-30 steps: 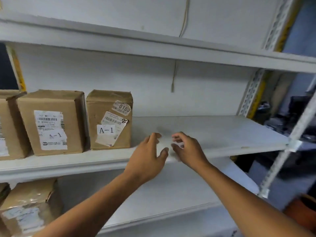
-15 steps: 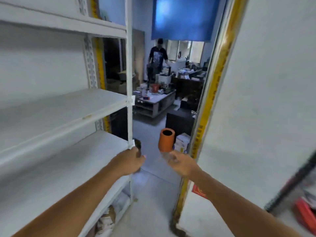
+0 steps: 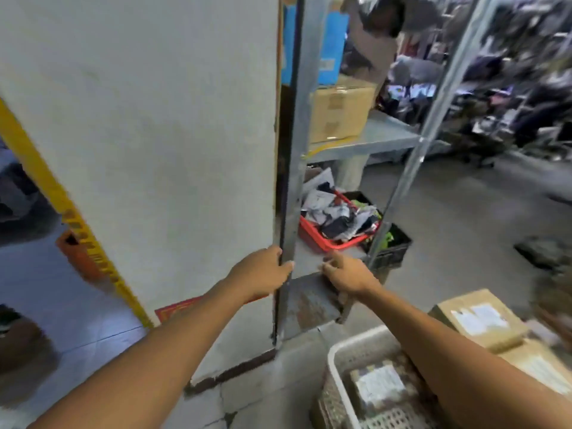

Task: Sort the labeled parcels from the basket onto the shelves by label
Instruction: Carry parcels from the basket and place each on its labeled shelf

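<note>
A white lattice basket sits on the floor at the lower right. Inside it lies a small cardboard parcel with a white label. Two more labelled cardboard parcels rest at the basket's far right side. My left hand hangs in front of a white pillar, fingers loosely curled, holding nothing. My right hand is held out beside it with fingers apart, empty, above and left of the basket. My right forearm crosses over the basket.
A white pillar with a yellow edge strip fills the left. Behind it stands a grey metal rack with a cardboard box, a red tray of bags and a black crate. A person stands beyond.
My view has swung right, from the white shelves with A-1 boxes, past the doorway, to the pillar and the basket. Both hands stay empty and held out in front.
</note>
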